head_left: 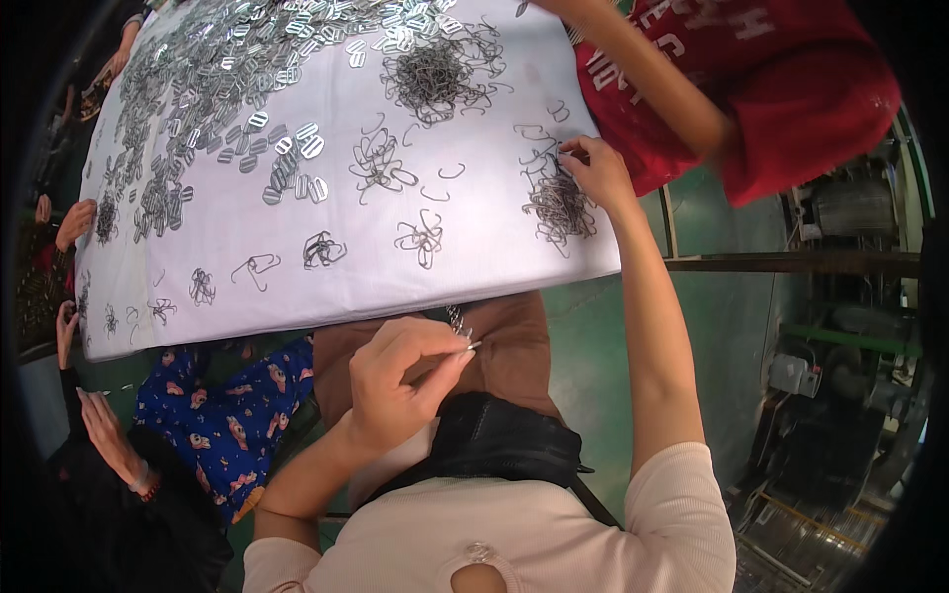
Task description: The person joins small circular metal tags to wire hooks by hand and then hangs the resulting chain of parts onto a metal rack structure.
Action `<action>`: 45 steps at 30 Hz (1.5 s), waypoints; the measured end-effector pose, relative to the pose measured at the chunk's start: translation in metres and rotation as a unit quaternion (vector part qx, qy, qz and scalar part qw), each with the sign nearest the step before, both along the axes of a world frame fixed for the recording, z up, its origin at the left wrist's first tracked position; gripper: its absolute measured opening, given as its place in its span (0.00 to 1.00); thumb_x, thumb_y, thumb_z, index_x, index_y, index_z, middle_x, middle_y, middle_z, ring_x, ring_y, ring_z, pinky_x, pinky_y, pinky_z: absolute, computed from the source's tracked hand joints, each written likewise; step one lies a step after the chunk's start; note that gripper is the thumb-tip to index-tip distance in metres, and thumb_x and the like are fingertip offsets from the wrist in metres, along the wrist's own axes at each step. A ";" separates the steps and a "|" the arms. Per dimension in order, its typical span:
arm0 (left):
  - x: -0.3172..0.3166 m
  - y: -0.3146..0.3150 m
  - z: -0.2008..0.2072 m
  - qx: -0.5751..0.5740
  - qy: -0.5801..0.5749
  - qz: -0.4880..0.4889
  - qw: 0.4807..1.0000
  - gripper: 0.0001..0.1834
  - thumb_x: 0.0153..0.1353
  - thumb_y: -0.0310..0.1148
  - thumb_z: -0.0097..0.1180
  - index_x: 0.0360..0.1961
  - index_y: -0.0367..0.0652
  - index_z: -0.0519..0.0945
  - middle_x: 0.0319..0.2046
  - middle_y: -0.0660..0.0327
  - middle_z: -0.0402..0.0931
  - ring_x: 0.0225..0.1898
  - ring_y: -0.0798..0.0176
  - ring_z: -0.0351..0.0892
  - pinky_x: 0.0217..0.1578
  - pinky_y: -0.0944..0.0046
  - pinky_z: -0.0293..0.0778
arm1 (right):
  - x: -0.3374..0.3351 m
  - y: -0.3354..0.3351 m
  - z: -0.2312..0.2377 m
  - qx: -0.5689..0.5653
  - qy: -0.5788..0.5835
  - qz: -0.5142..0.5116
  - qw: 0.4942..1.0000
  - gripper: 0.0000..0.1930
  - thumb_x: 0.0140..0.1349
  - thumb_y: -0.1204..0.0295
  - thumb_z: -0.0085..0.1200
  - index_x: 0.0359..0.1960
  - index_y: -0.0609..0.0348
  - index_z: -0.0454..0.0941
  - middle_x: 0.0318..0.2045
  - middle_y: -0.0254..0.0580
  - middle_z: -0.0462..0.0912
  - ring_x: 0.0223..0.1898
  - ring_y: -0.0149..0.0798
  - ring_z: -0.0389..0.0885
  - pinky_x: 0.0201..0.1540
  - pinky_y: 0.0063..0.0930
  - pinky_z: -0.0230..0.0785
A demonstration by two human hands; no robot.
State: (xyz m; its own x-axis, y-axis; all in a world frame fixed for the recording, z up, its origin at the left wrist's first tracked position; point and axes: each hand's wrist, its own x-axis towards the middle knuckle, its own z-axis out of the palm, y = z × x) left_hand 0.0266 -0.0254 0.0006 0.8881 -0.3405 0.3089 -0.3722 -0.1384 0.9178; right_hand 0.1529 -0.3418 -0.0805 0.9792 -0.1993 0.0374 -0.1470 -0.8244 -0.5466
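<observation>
My left hand (405, 381) is closed above my lap, pinching a small shiny metal piece (474, 347) between thumb and fingertips. Just past the fingertips, more thin metal bits (457, 320) show; whether they join the pinched piece is unclear. My right hand (598, 176) reaches over the right edge of the white-covered table (366, 267). Its thumb and fingers draw together above a pile of bent wire hooks (560, 211). Whatever lies between those fingertips is too small to make out.
Flat slotted metal buckles (227, 79) spread over the table's far left. A bigger heap of wire hooks (430, 74) lies at the back, with smaller clusters (422, 239) nearer. A person in a red shirt (781, 89) leans in at right; other people's hands (76, 224) line the left edge.
</observation>
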 end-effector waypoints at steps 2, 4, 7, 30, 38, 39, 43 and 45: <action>-0.001 0.003 -0.001 0.008 0.000 -0.003 1.000 0.09 0.44 0.16 0.60 0.29 0.36 0.78 0.27 0.56 0.78 0.29 0.62 0.77 0.31 0.68 0.73 | 0.014 0.005 0.003 0.003 0.029 0.000 1.000 0.09 0.50 0.75 0.57 0.35 0.61 0.78 0.30 0.43 0.80 0.31 0.39 0.79 0.35 0.31 0.69; -0.003 0.003 -0.003 0.018 0.000 -0.009 1.000 0.09 0.45 0.15 0.59 0.29 0.35 0.77 0.27 0.55 0.77 0.30 0.62 0.77 0.32 0.69 0.72 | 0.029 0.011 0.006 0.006 0.058 -0.003 0.998 0.10 0.50 0.76 0.58 0.35 0.63 0.77 0.27 0.43 0.80 0.29 0.35 0.78 0.33 0.27 0.69; -0.004 0.001 -0.007 0.023 0.002 -0.009 1.000 0.09 0.44 0.15 0.59 0.29 0.36 0.77 0.27 0.55 0.77 0.29 0.61 0.77 0.32 0.68 0.72 | 0.051 0.016 0.001 0.111 -0.008 0.039 0.993 0.10 0.50 0.75 0.58 0.33 0.67 0.76 0.25 0.40 0.80 0.27 0.30 0.78 0.31 0.20 0.68; 0.002 -0.011 -0.011 0.006 0.025 0.000 1.000 0.10 0.42 0.17 0.62 0.28 0.40 0.78 0.25 0.59 0.77 0.26 0.61 0.75 0.29 0.67 0.69 | -0.001 0.011 0.013 0.047 -0.005 0.052 0.998 0.06 0.51 0.70 0.56 0.30 0.57 0.78 0.30 0.41 0.78 0.34 0.43 0.77 0.38 0.34 0.67; 0.003 -0.009 -0.011 0.017 0.015 -0.029 0.999 0.10 0.43 0.16 0.61 0.28 0.38 0.77 0.26 0.57 0.76 0.27 0.62 0.76 0.28 0.69 0.71 | -0.014 0.020 0.024 0.011 0.027 0.035 0.999 0.07 0.50 0.69 0.57 0.27 0.60 0.79 0.31 0.44 0.80 0.33 0.44 0.78 0.37 0.35 0.68; 0.004 -0.009 -0.010 0.023 0.012 -0.046 0.999 0.10 0.44 0.14 0.59 0.29 0.36 0.76 0.27 0.54 0.76 0.28 0.63 0.77 0.28 0.71 0.72 | -0.011 0.023 0.025 0.011 0.028 0.034 0.999 0.07 0.50 0.69 0.57 0.27 0.60 0.79 0.31 0.44 0.80 0.33 0.44 0.78 0.37 0.35 0.68; 0.002 -0.011 -0.011 0.023 0.006 -0.048 0.999 0.10 0.44 0.14 0.59 0.29 0.36 0.76 0.27 0.54 0.76 0.28 0.63 0.76 0.28 0.71 0.72 | 0.000 0.027 0.020 -0.026 0.127 0.043 0.991 0.10 0.47 0.66 0.60 0.27 0.60 0.79 0.27 0.46 0.80 0.31 0.44 0.78 0.36 0.34 0.68; 0.000 -0.014 -0.009 0.009 0.029 -0.011 0.999 0.10 0.42 0.17 0.62 0.28 0.40 0.78 0.24 0.59 0.76 0.25 0.61 0.74 0.28 0.68 0.69 | 0.006 0.021 0.014 -0.032 0.147 0.053 0.987 0.11 0.47 0.65 0.61 0.26 0.61 0.79 0.25 0.46 0.80 0.29 0.42 0.78 0.35 0.33 0.68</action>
State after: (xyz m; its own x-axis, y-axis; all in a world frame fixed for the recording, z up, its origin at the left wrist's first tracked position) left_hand 0.0262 -0.0394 -0.0086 0.8964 -0.3660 0.2500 -0.3211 -0.1475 0.9355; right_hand 0.1588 -0.3207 -0.0663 0.9651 -0.1016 -0.2414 -0.2020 -0.8754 -0.4392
